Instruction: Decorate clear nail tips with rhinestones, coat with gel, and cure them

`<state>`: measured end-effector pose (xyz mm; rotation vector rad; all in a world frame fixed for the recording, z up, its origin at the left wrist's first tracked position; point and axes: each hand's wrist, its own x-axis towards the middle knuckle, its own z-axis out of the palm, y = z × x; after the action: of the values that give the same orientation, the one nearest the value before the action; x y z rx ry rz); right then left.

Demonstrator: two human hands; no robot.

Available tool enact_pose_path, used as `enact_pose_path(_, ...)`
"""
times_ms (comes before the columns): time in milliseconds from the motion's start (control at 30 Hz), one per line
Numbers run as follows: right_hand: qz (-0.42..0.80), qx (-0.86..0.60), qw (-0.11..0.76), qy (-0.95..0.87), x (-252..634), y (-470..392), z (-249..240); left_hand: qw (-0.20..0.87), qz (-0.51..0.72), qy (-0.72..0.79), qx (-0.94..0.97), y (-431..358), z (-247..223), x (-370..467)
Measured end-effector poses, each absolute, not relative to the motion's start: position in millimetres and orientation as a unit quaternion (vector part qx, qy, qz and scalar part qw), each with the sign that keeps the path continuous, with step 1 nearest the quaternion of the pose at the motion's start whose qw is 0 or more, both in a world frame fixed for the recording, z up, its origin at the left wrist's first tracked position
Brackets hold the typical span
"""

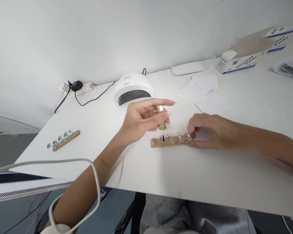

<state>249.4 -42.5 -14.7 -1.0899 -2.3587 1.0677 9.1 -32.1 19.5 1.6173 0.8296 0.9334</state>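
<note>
My left hand (146, 117) is closed around a small gold cylinder (162, 124), which looks like a mini torch and is held upright above the table. Just below it lies a wooden nail display stand (166, 144) carrying several clear nail tips (170, 138) with small decorations. My right hand (202, 130) grips the right end of this stand, with fingers around the last nail tip (188, 136). Its fingertips are partly hidden behind that tip.
A white nail lamp (134, 86) stands near the wall. Another wooden stand (66, 140) with green stems is at left. Sticker sheets (199, 87), a white tray (188, 68) and an alcohol pads box (241, 55) are at the back right. A pale cable (63, 160) loops near my left forearm.
</note>
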Motion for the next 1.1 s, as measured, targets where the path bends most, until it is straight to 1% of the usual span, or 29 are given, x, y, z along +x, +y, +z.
enact_pose_path(100,0.369,-0.38,0.186,-0.827,248.5,-42.9,-16.3,0.502,0.374,0.354,0.695,-35.5,19.5,10.6)
enact_pose_path(300,0.365,-0.375,0.185,-0.832,248.5,-42.8,-18.4,0.463,0.356,0.372,0.722,-37.8,19.3,11.1)
enact_pose_path(833,0.361,-0.382,0.183,-0.831,248.0,-43.0,-17.4,0.375,0.411,0.362,0.748,-37.6,17.2,13.0)
enact_pose_path(933,0.365,-0.381,0.171,-0.832,248.6,-41.4,-16.7,0.388,0.428,0.355,0.735,-37.4,20.5,10.7)
enact_pose_path(1100,0.367,-0.383,0.161,-0.832,249.6,-40.2,-18.0,0.485,0.415,0.307,0.706,-33.6,21.6,4.9)
